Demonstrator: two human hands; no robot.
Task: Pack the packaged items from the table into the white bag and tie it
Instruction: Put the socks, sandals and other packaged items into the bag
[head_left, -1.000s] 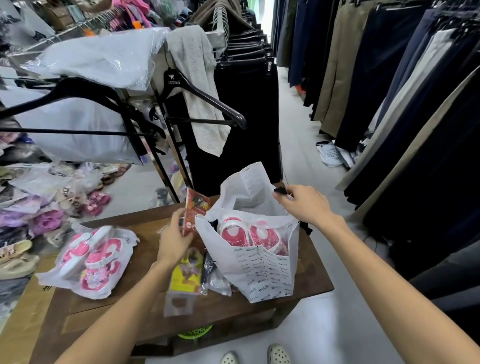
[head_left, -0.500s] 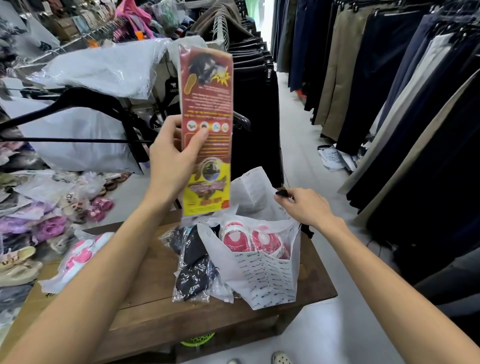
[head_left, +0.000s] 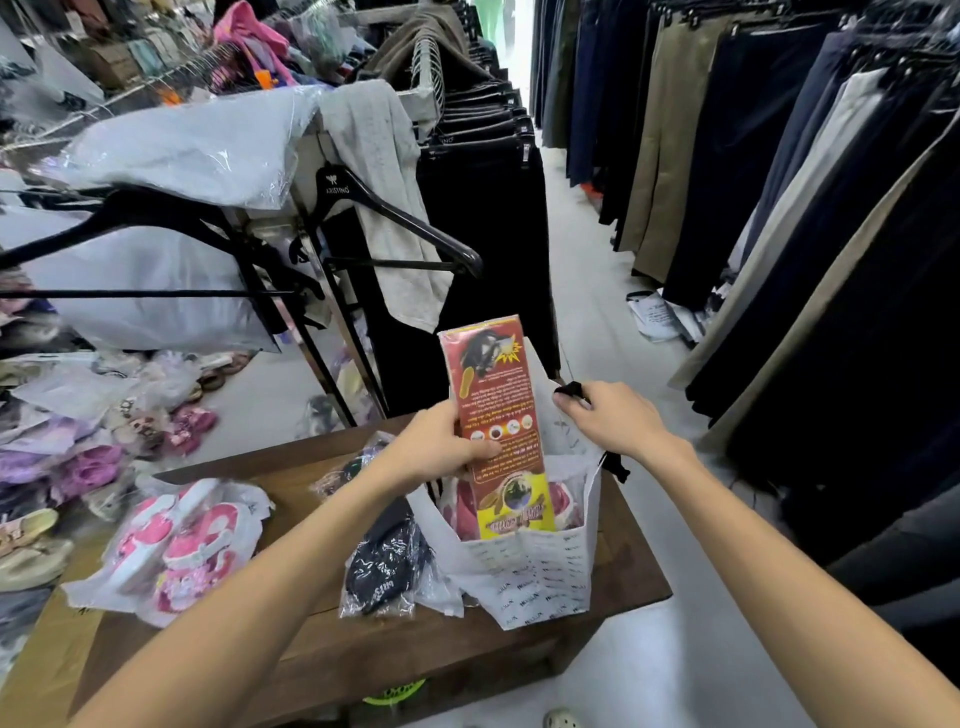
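The white bag (head_left: 540, 577) stands open on the wooden table (head_left: 415, 644), at its right end, with a pink packaged item inside. My left hand (head_left: 441, 447) grips a long red and yellow packet (head_left: 498, 426) upright, and the packet's lower end dips into the bag's mouth. My right hand (head_left: 608, 418) pinches the bag's far rim by a black handle, holding it open. A clear pack of dark items (head_left: 387, 566) lies against the bag's left side. A pack of pink sandals (head_left: 176, 551) lies at the table's left end.
A clothes rack with black hangers (head_left: 400, 218) and dark trousers stands just beyond the table. Trousers hang along the right side of the aisle (head_left: 779, 208). Bagged shoes (head_left: 88, 457) are piled on the floor to the left. A cardboard box (head_left: 41, 654) sits beside the table.
My left hand lifted the red and yellow packet off the table, raised it high, then lowered it into the bag's mouth. My right hand kept holding the bag's rim.
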